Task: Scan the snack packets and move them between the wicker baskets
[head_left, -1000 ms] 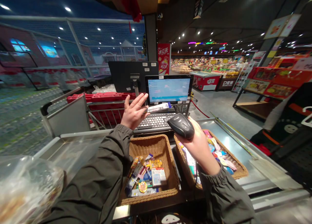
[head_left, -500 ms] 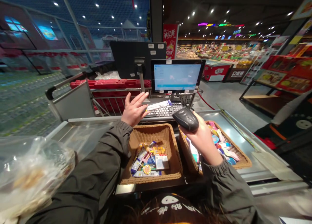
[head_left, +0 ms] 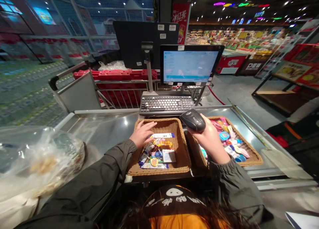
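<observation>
My right hand (head_left: 210, 139) holds a black barcode scanner (head_left: 193, 119) up over the right wicker basket (head_left: 251, 157), which is full of small colourful packets. My left hand (head_left: 142, 133) reaches into the left wicker basket (head_left: 183, 152), palm down with fingers spread, touching a white and blue tube-shaped packet (head_left: 161, 135) that lies on top of several small items. I cannot tell whether the fingers grip it. Both baskets sit on the steel checkout counter (head_left: 109, 131) in front of a keyboard (head_left: 166, 104) and a lit screen (head_left: 190, 66).
A clear plastic bag of goods (head_left: 37, 162) lies on the counter at the left. Behind the counter stand a shopping cart (head_left: 117, 92) with red crates and a second dark monitor (head_left: 142, 43). Store shelves fill the right background.
My left hand came down from in front of the screen into the left basket, and the white and blue packet now lies in the basket. My right hand kept the scanner raised.
</observation>
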The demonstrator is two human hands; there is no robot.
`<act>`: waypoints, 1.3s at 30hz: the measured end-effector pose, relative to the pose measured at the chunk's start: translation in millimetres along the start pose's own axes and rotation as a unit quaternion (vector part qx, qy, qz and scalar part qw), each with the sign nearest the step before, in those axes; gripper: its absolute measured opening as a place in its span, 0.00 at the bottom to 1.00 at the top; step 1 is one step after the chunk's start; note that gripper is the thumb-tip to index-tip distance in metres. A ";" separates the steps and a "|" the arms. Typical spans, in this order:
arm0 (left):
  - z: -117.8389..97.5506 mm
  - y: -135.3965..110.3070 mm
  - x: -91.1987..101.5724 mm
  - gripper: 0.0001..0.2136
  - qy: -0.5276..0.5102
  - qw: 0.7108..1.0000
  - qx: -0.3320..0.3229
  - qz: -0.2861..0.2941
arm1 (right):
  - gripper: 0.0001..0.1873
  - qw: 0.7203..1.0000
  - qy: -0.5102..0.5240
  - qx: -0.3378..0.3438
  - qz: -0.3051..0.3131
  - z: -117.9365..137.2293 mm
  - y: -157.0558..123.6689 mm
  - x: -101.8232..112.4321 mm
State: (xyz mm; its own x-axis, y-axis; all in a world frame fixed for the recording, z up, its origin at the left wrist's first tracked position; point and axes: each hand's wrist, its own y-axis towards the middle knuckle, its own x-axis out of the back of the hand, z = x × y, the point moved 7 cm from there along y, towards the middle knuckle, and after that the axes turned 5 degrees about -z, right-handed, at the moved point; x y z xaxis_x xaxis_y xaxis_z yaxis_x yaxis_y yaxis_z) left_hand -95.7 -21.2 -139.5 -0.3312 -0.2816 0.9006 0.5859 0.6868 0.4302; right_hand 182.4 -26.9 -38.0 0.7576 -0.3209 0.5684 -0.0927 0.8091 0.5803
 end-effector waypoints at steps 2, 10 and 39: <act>-0.1 -11.1 -14.3 0.10 -0.027 0.999 0.001 0.037 | 0.25 1.000 -0.003 0.000 0.003 0.3 -2.2 -2.9; -4.4 -39.1 -58.9 0.11 -0.094 0.984 -0.026 0.152 | 0.25 1.000 -0.011 -0.003 0.018 1.3 -7.7 -8.4; -128.6 190.2 -91.2 0.12 -0.066 0.987 -0.119 0.083 | 0.22 0.974 -0.095 -0.171 -0.115 -113.3 -55.9 123.5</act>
State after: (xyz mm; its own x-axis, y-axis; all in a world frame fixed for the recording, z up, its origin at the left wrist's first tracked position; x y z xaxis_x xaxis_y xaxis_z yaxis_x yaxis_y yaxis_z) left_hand 141.1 49.0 -131.7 -0.3001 -0.0771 0.9508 0.7926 0.5345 0.2935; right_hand 354.3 -56.0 -66.3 0.5973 -0.5723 0.5618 0.3109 0.8110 0.4956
